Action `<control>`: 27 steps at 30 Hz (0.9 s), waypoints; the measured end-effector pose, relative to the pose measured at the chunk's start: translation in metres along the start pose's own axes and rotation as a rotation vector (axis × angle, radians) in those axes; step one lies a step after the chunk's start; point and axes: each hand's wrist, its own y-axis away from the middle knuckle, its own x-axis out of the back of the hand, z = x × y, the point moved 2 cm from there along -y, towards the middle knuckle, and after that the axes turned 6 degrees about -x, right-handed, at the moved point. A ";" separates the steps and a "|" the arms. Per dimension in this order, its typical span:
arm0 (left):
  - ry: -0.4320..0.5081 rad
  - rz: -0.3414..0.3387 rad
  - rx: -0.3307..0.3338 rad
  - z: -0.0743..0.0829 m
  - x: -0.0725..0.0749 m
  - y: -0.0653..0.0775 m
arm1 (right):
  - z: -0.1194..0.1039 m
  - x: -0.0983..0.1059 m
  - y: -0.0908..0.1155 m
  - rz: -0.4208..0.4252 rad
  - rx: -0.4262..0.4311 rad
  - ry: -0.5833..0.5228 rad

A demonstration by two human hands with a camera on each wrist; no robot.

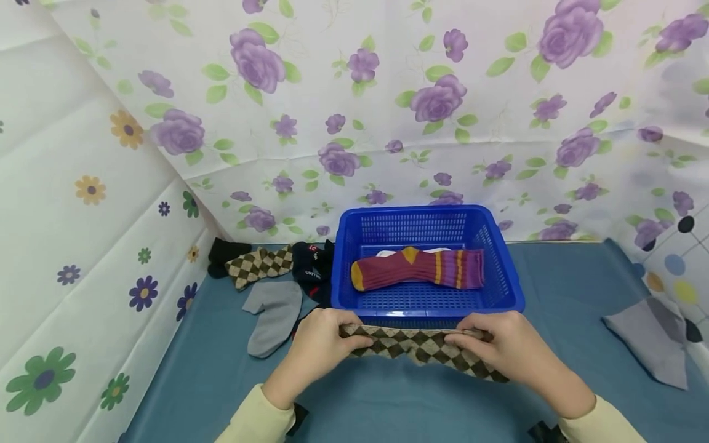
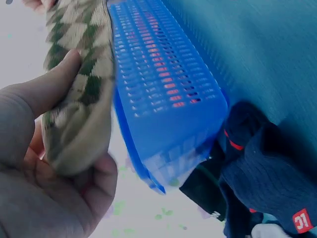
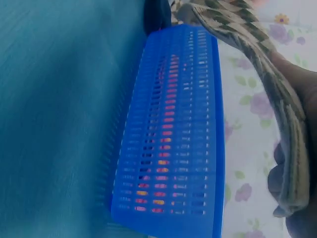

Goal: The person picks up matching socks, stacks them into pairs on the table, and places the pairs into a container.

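A brown-and-beige diamond-patterned sock (image 1: 412,346) is stretched sideways between both hands, just in front of the blue basket (image 1: 426,314). My left hand (image 1: 324,341) pinches one end, thumb on the near side; the left wrist view shows that end of the sock (image 2: 91,74) folded in the fingers. The right hand (image 1: 501,344) pinches the other end, and the right wrist view shows the sock's edge (image 3: 292,148) between thumb and fingers. In the basket lie a maroon and purple sock with yellow parts (image 1: 410,271) and something white (image 1: 388,253) mostly beneath it.
Left of the basket lie a matching diamond-patterned sock (image 1: 260,264), a black sock (image 1: 227,255), dark navy socks (image 1: 312,267) and a grey sock (image 1: 274,314). Another grey sock (image 1: 653,341) lies at the far right. Flowered sheets (image 1: 388,123) hang behind the blue-green table cover (image 1: 565,295).
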 end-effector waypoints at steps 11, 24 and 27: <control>0.253 0.023 0.145 -0.020 0.003 -0.001 | 0.017 0.012 0.004 -0.106 -0.419 0.103; 0.248 -0.006 0.256 -0.032 -0.005 0.009 | 0.029 0.001 0.021 -0.269 -0.592 0.167; 0.219 -0.049 0.290 -0.037 -0.017 0.010 | 0.038 -0.013 0.026 -0.323 -0.591 0.187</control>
